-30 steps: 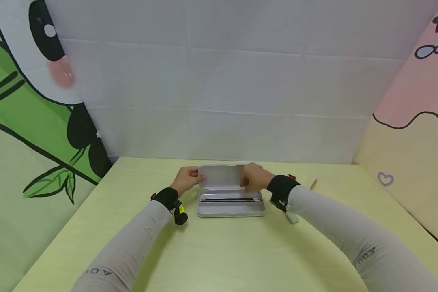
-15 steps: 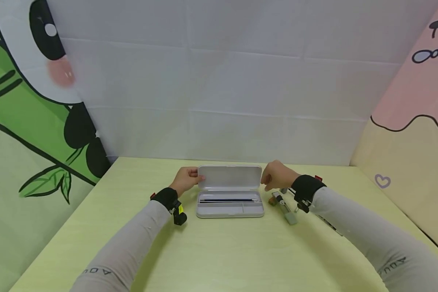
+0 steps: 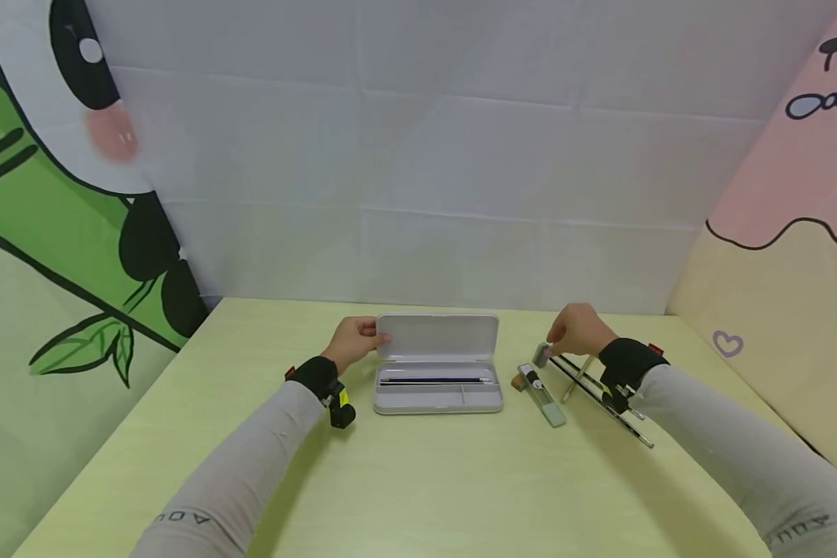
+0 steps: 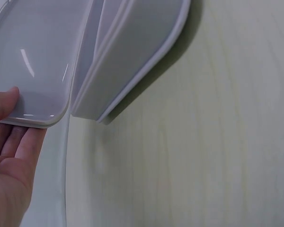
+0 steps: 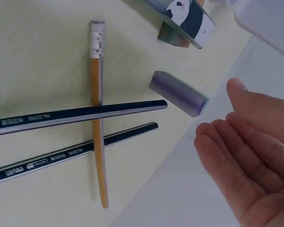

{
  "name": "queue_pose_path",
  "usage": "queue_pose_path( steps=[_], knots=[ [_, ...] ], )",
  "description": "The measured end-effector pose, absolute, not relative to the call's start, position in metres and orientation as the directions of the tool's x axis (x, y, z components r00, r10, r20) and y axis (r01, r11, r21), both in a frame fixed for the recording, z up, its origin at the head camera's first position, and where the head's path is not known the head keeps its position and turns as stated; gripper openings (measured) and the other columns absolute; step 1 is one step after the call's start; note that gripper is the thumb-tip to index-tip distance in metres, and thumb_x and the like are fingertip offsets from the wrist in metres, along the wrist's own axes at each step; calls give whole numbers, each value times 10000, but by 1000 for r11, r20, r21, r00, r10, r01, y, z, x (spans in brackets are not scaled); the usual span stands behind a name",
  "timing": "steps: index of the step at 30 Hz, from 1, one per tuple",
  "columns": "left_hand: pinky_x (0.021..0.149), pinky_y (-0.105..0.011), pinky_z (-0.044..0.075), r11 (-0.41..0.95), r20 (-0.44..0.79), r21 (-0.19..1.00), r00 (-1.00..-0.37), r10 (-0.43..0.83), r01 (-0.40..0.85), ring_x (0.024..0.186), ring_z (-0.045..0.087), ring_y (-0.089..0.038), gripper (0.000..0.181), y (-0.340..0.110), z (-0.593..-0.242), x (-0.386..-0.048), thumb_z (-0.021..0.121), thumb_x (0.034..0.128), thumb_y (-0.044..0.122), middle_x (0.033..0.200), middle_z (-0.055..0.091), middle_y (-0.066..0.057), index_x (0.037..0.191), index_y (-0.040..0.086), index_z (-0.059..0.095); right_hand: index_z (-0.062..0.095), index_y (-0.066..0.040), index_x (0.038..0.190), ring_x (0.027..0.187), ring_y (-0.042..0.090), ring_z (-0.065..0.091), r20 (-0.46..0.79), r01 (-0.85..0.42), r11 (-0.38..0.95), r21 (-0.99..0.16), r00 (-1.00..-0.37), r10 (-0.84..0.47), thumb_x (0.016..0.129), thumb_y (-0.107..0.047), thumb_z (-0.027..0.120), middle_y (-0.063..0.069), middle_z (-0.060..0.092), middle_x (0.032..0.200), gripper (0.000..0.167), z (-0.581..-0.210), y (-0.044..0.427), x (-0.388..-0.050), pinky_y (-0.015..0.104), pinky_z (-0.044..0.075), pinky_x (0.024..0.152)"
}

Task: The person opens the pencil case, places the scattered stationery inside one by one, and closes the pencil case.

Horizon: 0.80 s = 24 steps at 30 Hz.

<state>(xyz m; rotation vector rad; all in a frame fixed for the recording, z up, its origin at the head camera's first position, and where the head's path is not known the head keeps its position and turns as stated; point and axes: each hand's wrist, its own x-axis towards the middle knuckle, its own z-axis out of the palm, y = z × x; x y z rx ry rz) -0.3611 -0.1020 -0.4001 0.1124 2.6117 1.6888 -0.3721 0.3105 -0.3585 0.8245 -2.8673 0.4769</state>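
Note:
An opened pale grey pencil case [image 3: 438, 399] lies on the table with a dark pencil [image 3: 435, 380] in its long compartment. My left hand [image 3: 352, 343] pinches the left edge of its raised lid [image 4: 42, 56], thumb on the inner face and fingers behind. Right of the case, my right hand [image 3: 580, 330] is over a small grey-purple block [image 5: 179, 93]; in the right wrist view its fingers [image 5: 210, 142] are apart from the block and hold nothing. Two dark pencils [image 5: 75, 116] lie across a yellow pencil [image 5: 98, 161] beside the block.
Between the case and the pencils lie a pale green flat item with a panda picture [image 3: 542, 397] and a small brown-green block [image 3: 518, 382]. A white sheet [image 3: 418, 178] stands behind the table [image 3: 418, 480], with printed panels at both sides.
My right hand has moved from the case's lid rightward to the loose items, uncovering the pencils and the panda item. My left hand still holds the lid.

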Motion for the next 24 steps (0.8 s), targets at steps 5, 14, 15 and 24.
queue_pose_path(
  steps=[5,14,15,24],
  knots=[
    [887,-350,567,406,11,913,-997,70,39,1121,653,-317,382,-102,-400,-361,664,901,107,1210,665,-217,1258,-18,612,760,14,827,640,204,626,81,-391,883,-261,-920,-383,762,-125,787,135,722,752,155,-342,307,-338,296,524,612],
    [875,-338,569,395,15,918,-997,72,43,1127,651,-322,381,-102,-401,-362,667,895,97,1215,661,-217,1254,-19,615,746,37,823,579,167,620,-31,-231,918,-323,-967,-254,766,-115,781,114,709,687,166,-365,325,-326,293,528,572],
    [873,-337,569,395,14,918,-997,72,41,1128,650,-323,383,-102,-401,-362,666,896,99,1216,660,-218,1256,-19,613,748,35,820,581,178,632,-33,-218,917,-335,-969,-243,759,-123,789,123,713,688,175,-367,327,-326,305,536,575],
    [918,-372,557,390,7,920,-997,77,36,1155,635,-332,393,-101,-400,-360,660,904,109,1235,650,-217,1272,-18,601,766,-68,835,592,155,619,4,-276,856,-438,-952,-305,754,-298,809,84,713,760,248,-406,364,-345,290,525,591]
  ],
)
